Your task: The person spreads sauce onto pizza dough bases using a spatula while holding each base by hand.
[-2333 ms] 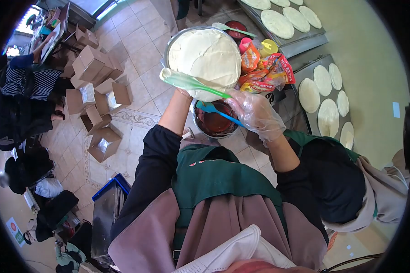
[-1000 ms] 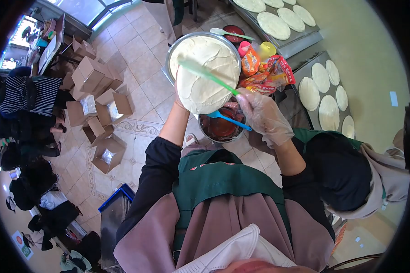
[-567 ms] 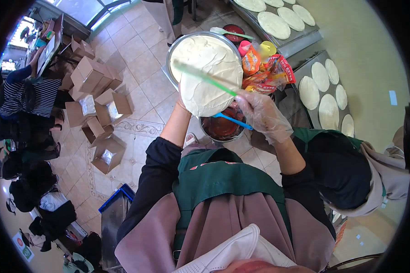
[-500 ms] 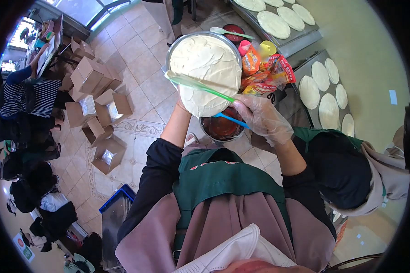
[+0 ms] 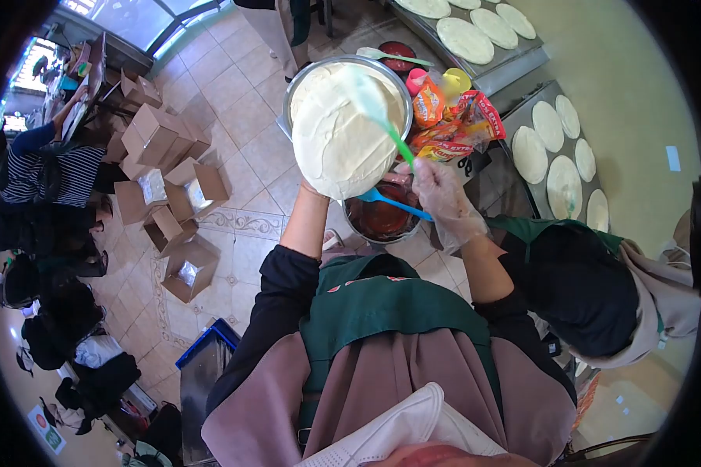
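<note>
My left hand (image 5: 313, 191) holds a flat round base covered in pale cream (image 5: 339, 144) from below; most of its fingers are hidden under it. The round overlaps the near part of a steel bowl (image 5: 286, 117) with pale cream in it. My right hand (image 5: 438, 191), in a clear plastic glove, is closed around the green handle of a spatula (image 5: 397, 140). Its pale blade, blurred, is over the upper part of the round. Just below, a pot of dark red sauce (image 5: 382, 222) has a blue spatula (image 5: 401, 204) in it.
Colourful packets (image 5: 452, 128) lie right of the bowl, near a smaller red sauce bowl (image 5: 397, 54). Trays (image 5: 533, 124) of pale rounds stand on the right. A person in a green apron (image 5: 592, 272) is close on my right. Open cartons (image 5: 191, 265) sit on the left floor.
The spatula's blade has swung from the round's left edge up and right to its upper part. My right hand has turned with it. The round has shifted slightly.
</note>
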Motion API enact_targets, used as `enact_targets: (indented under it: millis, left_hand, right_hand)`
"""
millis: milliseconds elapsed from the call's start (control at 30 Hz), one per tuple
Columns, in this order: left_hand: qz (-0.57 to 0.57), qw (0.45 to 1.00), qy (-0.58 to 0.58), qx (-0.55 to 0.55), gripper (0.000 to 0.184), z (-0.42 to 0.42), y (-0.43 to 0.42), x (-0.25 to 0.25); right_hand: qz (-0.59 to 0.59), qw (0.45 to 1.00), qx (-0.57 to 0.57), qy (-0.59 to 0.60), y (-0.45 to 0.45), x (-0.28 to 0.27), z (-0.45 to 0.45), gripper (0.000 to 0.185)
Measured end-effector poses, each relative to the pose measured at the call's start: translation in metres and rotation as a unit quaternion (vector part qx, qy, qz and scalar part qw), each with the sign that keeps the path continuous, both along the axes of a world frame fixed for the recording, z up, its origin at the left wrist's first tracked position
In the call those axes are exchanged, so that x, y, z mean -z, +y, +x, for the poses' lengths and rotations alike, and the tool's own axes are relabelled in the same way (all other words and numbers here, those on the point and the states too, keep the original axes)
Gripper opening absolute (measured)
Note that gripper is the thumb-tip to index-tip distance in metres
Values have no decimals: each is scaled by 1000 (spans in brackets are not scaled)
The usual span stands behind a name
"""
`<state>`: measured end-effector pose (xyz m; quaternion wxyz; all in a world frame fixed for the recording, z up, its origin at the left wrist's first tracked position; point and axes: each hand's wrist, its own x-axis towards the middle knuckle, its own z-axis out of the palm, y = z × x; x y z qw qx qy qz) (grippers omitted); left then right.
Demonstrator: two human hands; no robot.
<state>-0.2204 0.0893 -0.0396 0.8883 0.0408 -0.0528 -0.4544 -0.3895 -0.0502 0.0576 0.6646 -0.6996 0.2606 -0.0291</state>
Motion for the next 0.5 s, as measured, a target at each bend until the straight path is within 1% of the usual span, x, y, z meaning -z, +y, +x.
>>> enact_targets:
  millis: [33,100,133,200,233,267,300,333,400,433,500]
  left_hand:
    - [0,1000,0,0,53,-1,0,-5]
    - [74,997,-17,-32,54,-2,2,-9]
    - [74,997,-18,-35,54,-1,3,-9]
    - [47,999,-8,-22,56,1,4,-8]
    - [35,999,-3,-15,57,2,5,-7]
    - [23,1000,3,-6,58,2,7,-6]
    - [10,1000,8,4,59,3,7,-4]
    - [-3,1000,13,14,60,4,5,-2]
    - [-30,999,22,33,62,7,4,2]
    - [-30,999,22,33,62,8,4,7]
    - [-111,993,10,43,63,12,2,28]
  right_hand:
    - [0,1000,0,0,-2,0,-2,33]
    - [133,987,88,34,-7,1,-6,34]
    - [132,987,86,33,-7,2,-8,34]
    - [66,994,77,35,-5,6,-14,33]
    - [67,994,76,36,-2,4,-14,33]
    - [-60,996,63,4,1,-1,-13,30]
    - [-187,981,50,-28,3,-6,-12,28]
    - [-188,981,51,-28,4,-12,-12,28]
    - [-338,939,-6,-61,5,-25,-10,20]
    - [-338,939,-6,-61,8,-33,-9,20]
    - [-407,909,-68,-59,14,-49,-11,16]
